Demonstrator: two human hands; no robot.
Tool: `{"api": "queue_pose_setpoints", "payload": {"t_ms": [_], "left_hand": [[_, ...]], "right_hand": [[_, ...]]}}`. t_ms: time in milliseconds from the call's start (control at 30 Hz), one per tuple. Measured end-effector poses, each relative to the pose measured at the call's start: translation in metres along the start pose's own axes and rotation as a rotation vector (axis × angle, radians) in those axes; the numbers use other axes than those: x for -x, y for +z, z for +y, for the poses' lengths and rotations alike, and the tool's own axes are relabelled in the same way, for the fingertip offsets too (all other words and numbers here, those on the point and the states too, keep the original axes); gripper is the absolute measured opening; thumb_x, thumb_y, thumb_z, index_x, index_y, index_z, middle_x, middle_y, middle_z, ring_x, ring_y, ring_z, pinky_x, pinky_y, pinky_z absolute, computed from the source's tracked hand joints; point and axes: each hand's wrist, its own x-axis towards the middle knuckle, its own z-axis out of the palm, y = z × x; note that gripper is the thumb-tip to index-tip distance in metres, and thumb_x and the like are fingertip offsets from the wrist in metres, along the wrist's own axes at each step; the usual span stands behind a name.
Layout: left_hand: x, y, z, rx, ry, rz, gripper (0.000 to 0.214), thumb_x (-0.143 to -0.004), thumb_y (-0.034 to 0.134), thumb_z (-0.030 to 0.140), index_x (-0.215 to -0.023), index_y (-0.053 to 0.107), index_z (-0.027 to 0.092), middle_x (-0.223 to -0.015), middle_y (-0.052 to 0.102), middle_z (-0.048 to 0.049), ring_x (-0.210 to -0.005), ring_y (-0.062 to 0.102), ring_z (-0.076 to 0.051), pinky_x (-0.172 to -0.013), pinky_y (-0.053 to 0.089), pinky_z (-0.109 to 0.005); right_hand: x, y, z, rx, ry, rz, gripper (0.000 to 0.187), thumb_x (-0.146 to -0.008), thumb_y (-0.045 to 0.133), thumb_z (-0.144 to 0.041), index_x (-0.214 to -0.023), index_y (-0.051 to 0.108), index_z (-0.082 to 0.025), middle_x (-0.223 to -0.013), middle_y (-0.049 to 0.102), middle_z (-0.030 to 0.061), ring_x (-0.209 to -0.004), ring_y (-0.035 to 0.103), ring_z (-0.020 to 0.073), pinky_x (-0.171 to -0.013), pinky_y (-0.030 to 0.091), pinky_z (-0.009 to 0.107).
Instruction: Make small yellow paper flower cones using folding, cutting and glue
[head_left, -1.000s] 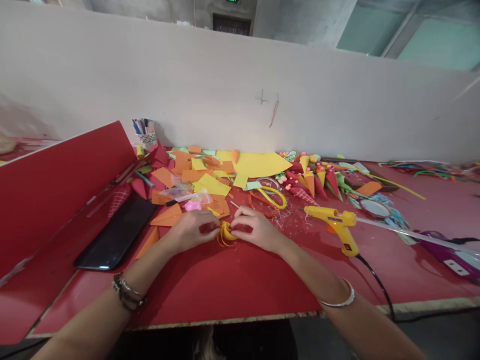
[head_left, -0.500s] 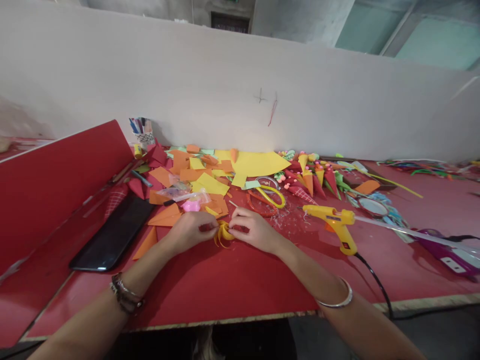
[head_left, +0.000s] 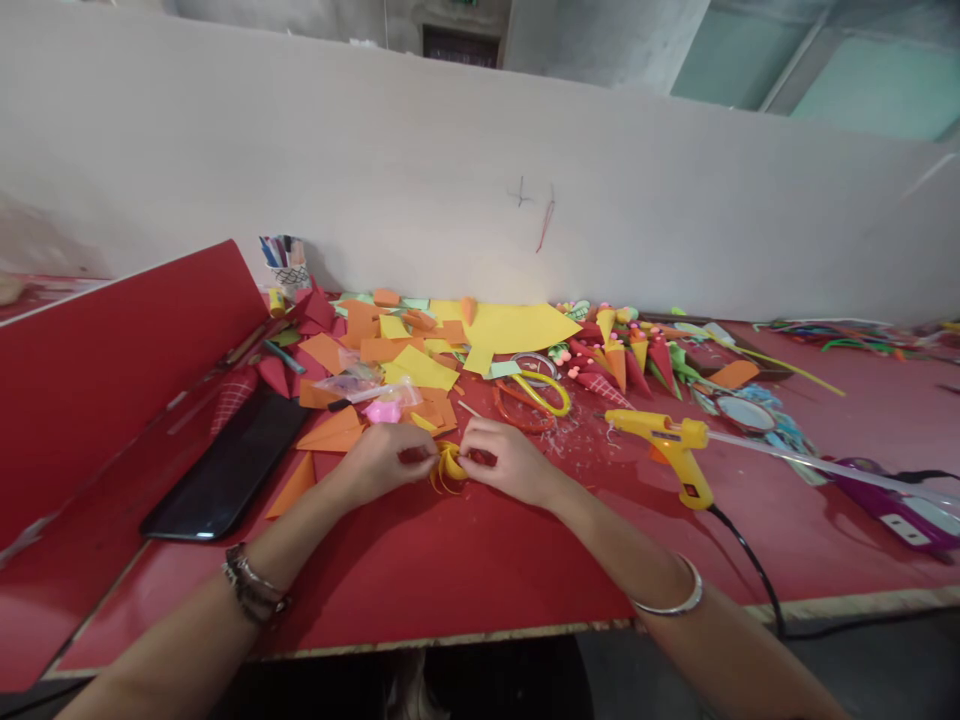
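Observation:
A small yellow curled paper piece (head_left: 448,466) lies on the red table (head_left: 465,570) between my two hands. My left hand (head_left: 386,460) pinches its left side with closed fingers. My right hand (head_left: 506,460) pinches its right side, fingers curled in. Red bits show under both sets of fingertips. Just behind my left hand lie a pink paper shape (head_left: 384,411) and orange paper scraps (head_left: 334,432).
A yellow glue gun (head_left: 670,446) with a black cord stands right of my hands. Yellow-handled scissors (head_left: 541,392), sheets of yellow and orange paper (head_left: 517,327) and paper cones (head_left: 622,362) lie behind. A black tablet (head_left: 229,468) lies left, beside a red divider (head_left: 112,360). A pen cup (head_left: 285,262) stands by the wall.
My hands have stayed on the yellow piece, shifting only slightly as the fingers work it. Nothing else has moved.

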Motion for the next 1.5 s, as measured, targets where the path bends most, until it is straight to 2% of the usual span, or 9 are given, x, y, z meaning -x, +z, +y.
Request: {"api": "queue_pose_setpoints", "payload": {"t_ms": [167,267,467,700,967,1267,1500], "left_hand": [[0.001,0.001,-0.004,-0.029,-0.016,0.019,0.011,-0.074,0.05,0.021,-0.071,0.06,0.017,-0.063,0.062,0.0028,-0.056,0.053,-0.007,-0.053,0.039,-0.016],[0.002,0.002,-0.006,-0.073,0.015,0.094,0.011,-0.076,0.05,0.022,-0.076,0.06,0.018,-0.067,0.063,0.0022,-0.057,0.053,-0.007,-0.054,0.04,-0.016],[0.002,0.002,-0.001,-0.219,0.183,0.286,0.01,-0.078,0.048,0.019,-0.075,0.057,0.018,-0.066,0.06,0.0017,-0.057,0.052,-0.008,-0.056,0.04,-0.017],[0.0,0.002,0.005,-0.346,0.311,0.418,0.008,-0.077,0.05,0.017,-0.072,0.056,0.018,-0.058,0.055,0.0033,-0.051,0.048,-0.007,-0.052,0.038,-0.017],[0.001,0.003,0.007,-0.348,0.343,0.43,0.01,-0.076,0.052,0.018,-0.067,0.055,0.017,-0.055,0.054,0.0037,-0.048,0.045,-0.007,-0.051,0.037,-0.018],[0.001,0.006,0.005,-0.256,0.336,0.342,0.016,-0.079,0.048,0.014,-0.063,0.052,0.016,-0.062,0.056,0.0013,-0.057,0.05,-0.007,-0.054,0.039,-0.016],[0.002,0.006,0.005,-0.255,0.349,0.311,0.014,-0.08,0.047,0.015,-0.067,0.054,0.017,-0.065,0.057,0.0005,-0.058,0.052,-0.007,-0.055,0.04,-0.015]], "right_hand": [[0.0,0.0,0.001,0.045,-0.018,0.023,0.013,-0.082,0.048,-0.023,-0.072,0.054,-0.018,-0.074,0.051,0.0009,-0.068,0.049,0.0106,-0.062,0.037,0.021],[0.0,-0.003,0.001,0.105,-0.072,0.072,0.013,-0.082,0.048,-0.023,-0.075,0.056,-0.017,-0.076,0.053,0.0021,-0.069,0.049,0.011,-0.063,0.037,0.022],[0.001,-0.009,-0.003,0.364,-0.248,0.225,0.018,-0.086,0.044,-0.022,-0.078,0.059,-0.018,-0.072,0.056,0.0022,-0.065,0.048,0.0112,-0.063,0.035,0.024],[0.001,-0.01,-0.01,0.461,-0.302,0.252,0.02,-0.087,0.042,-0.022,-0.079,0.06,-0.018,-0.072,0.058,0.0019,-0.065,0.048,0.0111,-0.062,0.033,0.024],[0.001,-0.008,-0.008,0.413,-0.292,0.266,0.022,-0.086,0.043,-0.029,-0.077,0.06,-0.018,-0.072,0.056,0.0021,-0.064,0.047,0.0114,-0.062,0.033,0.025],[0.0,-0.008,-0.009,0.369,-0.253,0.244,0.023,-0.086,0.043,-0.024,-0.069,0.056,-0.016,-0.068,0.054,0.0017,-0.062,0.045,0.0109,-0.059,0.033,0.023],[-0.001,-0.008,-0.009,0.351,-0.236,0.223,0.023,-0.086,0.041,-0.019,-0.066,0.052,-0.016,-0.066,0.052,0.0012,-0.061,0.044,0.0106,-0.058,0.032,0.023]]}}
